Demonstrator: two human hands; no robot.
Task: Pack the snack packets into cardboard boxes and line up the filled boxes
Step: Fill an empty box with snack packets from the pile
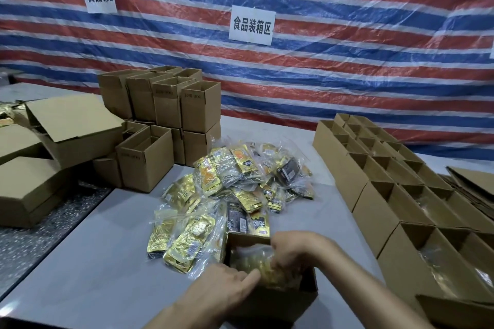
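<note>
Snugly boxed packet (254,262); left hand (223,287), right hand (295,250)

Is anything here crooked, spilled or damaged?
Only one thing: the large cardboard box at the left sits tilted on the boxes beneath it, its flap open. The snack packets lie in a loose heap mid-table. The rows of boxes at the right stand straight.
</note>
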